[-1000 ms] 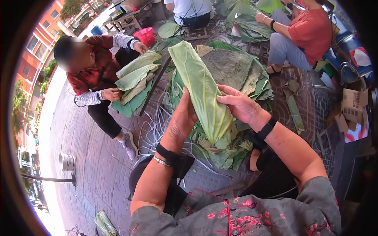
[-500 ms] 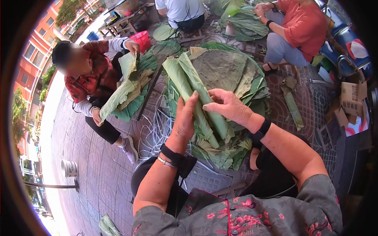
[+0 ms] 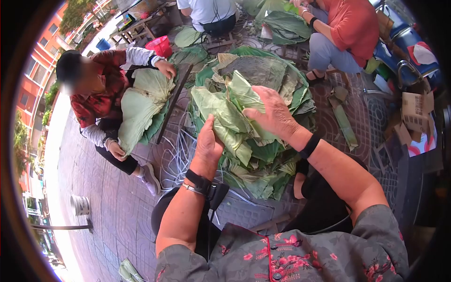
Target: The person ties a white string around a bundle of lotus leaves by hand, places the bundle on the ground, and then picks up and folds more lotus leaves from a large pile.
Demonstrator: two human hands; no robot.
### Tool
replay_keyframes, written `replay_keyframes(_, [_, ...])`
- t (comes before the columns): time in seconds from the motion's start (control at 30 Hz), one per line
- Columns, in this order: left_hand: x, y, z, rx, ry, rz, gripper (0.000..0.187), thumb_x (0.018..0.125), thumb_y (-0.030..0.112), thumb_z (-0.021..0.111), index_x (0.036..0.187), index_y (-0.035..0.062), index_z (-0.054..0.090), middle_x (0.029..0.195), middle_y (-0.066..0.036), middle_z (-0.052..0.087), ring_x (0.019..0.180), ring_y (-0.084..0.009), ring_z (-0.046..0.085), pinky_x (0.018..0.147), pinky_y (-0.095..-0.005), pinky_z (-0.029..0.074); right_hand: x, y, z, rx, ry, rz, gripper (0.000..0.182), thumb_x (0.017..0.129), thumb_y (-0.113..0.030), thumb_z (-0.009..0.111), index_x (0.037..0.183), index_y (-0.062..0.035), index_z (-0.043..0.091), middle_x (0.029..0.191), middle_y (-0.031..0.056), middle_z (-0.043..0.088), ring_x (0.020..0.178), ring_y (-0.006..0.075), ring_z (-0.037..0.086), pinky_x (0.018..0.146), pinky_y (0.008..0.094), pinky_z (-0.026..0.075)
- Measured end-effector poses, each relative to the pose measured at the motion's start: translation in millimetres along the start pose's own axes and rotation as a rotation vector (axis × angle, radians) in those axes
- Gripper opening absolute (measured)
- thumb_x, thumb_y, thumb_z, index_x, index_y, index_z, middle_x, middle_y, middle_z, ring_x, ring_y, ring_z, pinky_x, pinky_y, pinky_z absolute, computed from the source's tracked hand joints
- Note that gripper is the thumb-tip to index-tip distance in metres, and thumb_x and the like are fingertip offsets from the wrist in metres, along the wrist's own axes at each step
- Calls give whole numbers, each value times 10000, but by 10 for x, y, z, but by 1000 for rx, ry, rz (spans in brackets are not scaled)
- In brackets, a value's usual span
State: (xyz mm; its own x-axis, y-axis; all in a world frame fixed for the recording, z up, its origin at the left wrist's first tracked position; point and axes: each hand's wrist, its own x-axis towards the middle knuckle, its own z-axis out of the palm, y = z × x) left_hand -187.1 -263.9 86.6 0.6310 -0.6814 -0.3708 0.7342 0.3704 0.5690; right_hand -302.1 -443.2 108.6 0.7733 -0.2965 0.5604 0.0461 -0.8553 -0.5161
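A pale green lotus leaf, partly unrolled and creased, lies across my two hands above a pile of leaves. My left hand grips its lower left edge, thumb on top and the fingers mostly hidden beneath. On the other side my right hand is closed around the folded right flap, thumb toward me. Below is the pile of large lotus leaves, with brownish dry ones on top and greener ones around the rim.
A seated person at left spreads another leaf on their lap. Another person sits at upper right, and a third at the back. White strips lie beside the pile. A rolled leaf bundle and cardboard boxes are at right.
The two tight rolls between my hands have opened into a wider, crumpled leaf. My hands have moved apart. The person at left has opened their leaf flat.
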Motion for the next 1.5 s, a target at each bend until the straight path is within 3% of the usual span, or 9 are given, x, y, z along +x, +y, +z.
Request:
replay_keyframes(0.1, [16,14,-29,8,-20,-5,426,1058,283,406,1370,-5,447,1341,-155,553,1217,-299,553,1076,-462,423,-144,-162,97,-21,-136,65,654,811,-362,732,1285,42,535,1333,260,516,1297,420,437,1098,477,345])
replay_keyframes(0.37, [64,-12,-143,-24,65,-24,428,1059,264,390,1373,-21,445,1351,-187,552,1220,-336,556,1083,-499,417,-135,85,69,61,-321,52,530,796,-312,732,1190,18,601,1284,225,537,1242,392,481,1050,444,401])
replay_keyframes(0.67, [131,-36,-251,-16,102,-18,415,1057,247,397,1354,-37,454,1337,-188,564,1182,-336,581,1046,-490,453,-74,241,-51,73,-551,113,827,721,-311,783,1388,45,448,1450,246,427,1363,372,399,1129,388,346])
replay_keyframes(0.8, [225,-30,-541,476,190,162,424,999,202,526,1325,-58,455,1212,-193,599,1058,-282,625,947,-407,502,20,253,-248,175,-648,98,857,735,-291,800,1426,32,411,1480,242,395,1389,341,383,1151,379,317])
replay_keyframes(0.93, [-53,-131,-224,873,331,480,667,889,187,678,1396,-98,351,1332,-232,454,1146,-260,547,958,-363,469,-70,233,-239,16,-607,-74,884,670,-294,822,1386,47,432,1443,231,423,1377,348,384,1141,390,334])
replay_keyframes(1.03, [-76,-227,-293,1343,325,697,751,859,218,708,1420,-102,327,1378,-252,403,1235,-291,482,1028,-370,418,-133,244,-182,-37,-585,-81,749,682,-227,780,1316,47,488,1387,227,470,1340,351,424,1103,400,373])
replay_keyframes(1.17, [-293,-412,-105,1674,276,616,911,773,334,777,1420,-105,309,1460,-388,269,1375,-475,307,1147,-455,278,-104,329,-122,165,-411,-50,529,733,-115,686,1228,27,565,1295,228,542,1218,348,537,1018,411,438])
replay_keyframes(1.33, [-428,-454,3,1899,232,545,1083,702,529,813,1452,-69,309,1508,-386,203,1379,-509,296,1137,-477,296,-19,375,-191,679,-229,679,285,994,-212,551,1191,-23,633,931,-12,650,821,80,538,737,262,460])
replay_keyframes(1.5, [-415,-488,32,2082,295,623,962,741,512,777,1435,-18,374,1517,-360,205,1380,-498,300,1132,-479,303,-48,333,-123,673,-45,784,286,987,-213,559,1180,-15,634,987,10,675,845,108,581,766,304,482])
